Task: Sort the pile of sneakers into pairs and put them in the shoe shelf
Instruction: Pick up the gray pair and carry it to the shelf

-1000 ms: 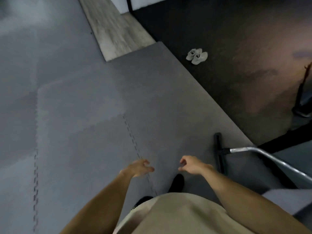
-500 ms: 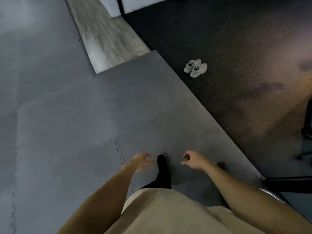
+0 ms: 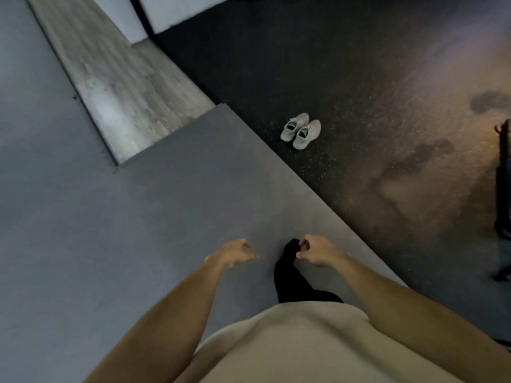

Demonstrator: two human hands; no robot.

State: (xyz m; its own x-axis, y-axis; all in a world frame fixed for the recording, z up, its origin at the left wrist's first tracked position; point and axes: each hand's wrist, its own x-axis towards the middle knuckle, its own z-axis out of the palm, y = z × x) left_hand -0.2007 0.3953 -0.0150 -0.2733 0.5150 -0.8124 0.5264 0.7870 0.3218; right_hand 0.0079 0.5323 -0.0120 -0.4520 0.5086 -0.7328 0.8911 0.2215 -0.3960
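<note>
A pair of pale grey sneakers [image 3: 301, 130] stands side by side on the dark speckled floor, just past the edge of the grey foam mat [image 3: 154, 205]. My left hand [image 3: 235, 252] and my right hand [image 3: 315, 250] hang in front of my body, well short of the sneakers. Both hold nothing, with fingers loosely curled and apart. No shoe shelf is in view.
My foot in a black sock [image 3: 290, 272] is stepping on the mat below my hands. A strip of light wood flooring [image 3: 119, 87] runs at the upper left toward a white wall panel [image 3: 177, 9]. Dark equipment [image 3: 502, 189] stands at the right edge.
I have walked forward: the sneakers are closer and lower in view. The metal bar and black foot at the right have passed out of sight. Both hands stay empty.
</note>
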